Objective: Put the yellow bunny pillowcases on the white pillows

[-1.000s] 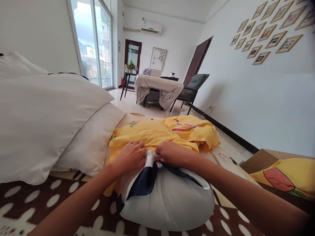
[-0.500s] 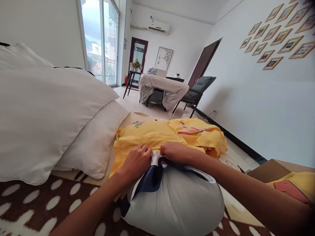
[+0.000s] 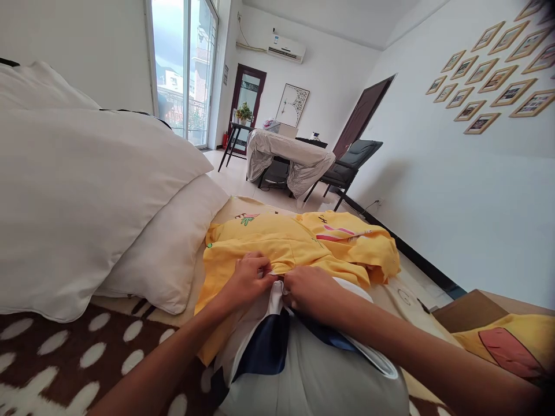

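A plump light grey pillow (image 3: pixel 329 370) with a dark blue and white fabric edge (image 3: pixel 264 344) lies in front of me. My left hand (image 3: pixel 254 276) has its thumb and fingers pinched together at the left of the bunched white edge; whatever is between the fingertips is too small to make out. Just to the right, my right hand (image 3: pixel 303 288) is closed on the gathered white and blue edge. Yellow printed fabric (image 3: pixel 269 237) spreads directly beyond both hands.
Large white pillows (image 3: pixel 99 190) are piled at the left. A brown spotted blanket (image 3: pixel 65 358) lies below them. At the right is a cardboard box (image 3: pixel 472 309) beside more yellow fabric (image 3: pixel 533 341). A covered table (image 3: pixel 295 147) and a black chair (image 3: pixel 358 159) stand farther back.
My left hand has shifted slightly and its thumb now points toward the right hand. The grey pillow's opening has changed shape, its white rim spreading right. The view has tilted a little.
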Available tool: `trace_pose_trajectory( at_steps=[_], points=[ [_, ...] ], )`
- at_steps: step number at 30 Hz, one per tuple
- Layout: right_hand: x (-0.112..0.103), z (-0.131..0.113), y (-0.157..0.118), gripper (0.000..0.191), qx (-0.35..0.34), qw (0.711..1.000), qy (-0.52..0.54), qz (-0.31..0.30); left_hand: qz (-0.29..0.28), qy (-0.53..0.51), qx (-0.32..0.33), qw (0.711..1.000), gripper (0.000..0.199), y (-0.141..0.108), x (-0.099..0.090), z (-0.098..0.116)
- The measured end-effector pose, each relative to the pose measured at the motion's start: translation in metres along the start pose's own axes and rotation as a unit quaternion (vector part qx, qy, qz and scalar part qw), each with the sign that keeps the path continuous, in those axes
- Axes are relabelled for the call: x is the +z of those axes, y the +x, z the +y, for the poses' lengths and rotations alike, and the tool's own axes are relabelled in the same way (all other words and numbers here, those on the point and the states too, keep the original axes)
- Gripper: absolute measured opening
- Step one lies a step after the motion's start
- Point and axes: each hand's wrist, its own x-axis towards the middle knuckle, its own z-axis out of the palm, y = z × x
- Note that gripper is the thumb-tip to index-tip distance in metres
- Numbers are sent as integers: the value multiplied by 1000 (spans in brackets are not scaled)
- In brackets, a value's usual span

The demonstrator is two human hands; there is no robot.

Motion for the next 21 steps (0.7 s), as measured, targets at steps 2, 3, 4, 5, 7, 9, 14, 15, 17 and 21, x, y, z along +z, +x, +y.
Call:
trace_pose_trajectory(
  at_steps=[2,3,4,5,7,9,14,15,17,21],
  points=[
    [1,-1,0,16,10,1000,-2,-3,8,20,3,1000,23,-5,-1,6],
    [1,-1,0,16,13,1000,-2,-4,17,36,8,999,23,-7,-1,9],
    [1,-1,-1,16,16,1000,-2,-3,29,53,13,998,23,-10,0,11],
    [1,-2,-2,15,20,1000,-1,-2,41,69,19,997,23,-13,1,14],
    [1,-2,-5,15,29,1000,1,0,63,98,33,993,22,-18,2,20],
    [1,-2,-9,16,40,999,5,4,73,133,51,987,19,-24,3,26],
    [7,0,-20,19,71,997,17,17,4,173,114,978,19,-39,4,42],
    [9,0,-22,20,75,997,19,21,-8,172,125,977,19,-41,5,44],
    [12,0,-27,22,81,996,21,32,-19,180,144,973,18,-45,7,48],
    [15,0,-34,23,76,995,32,48,-36,206,117,971,16,-46,12,50]
  ],
)
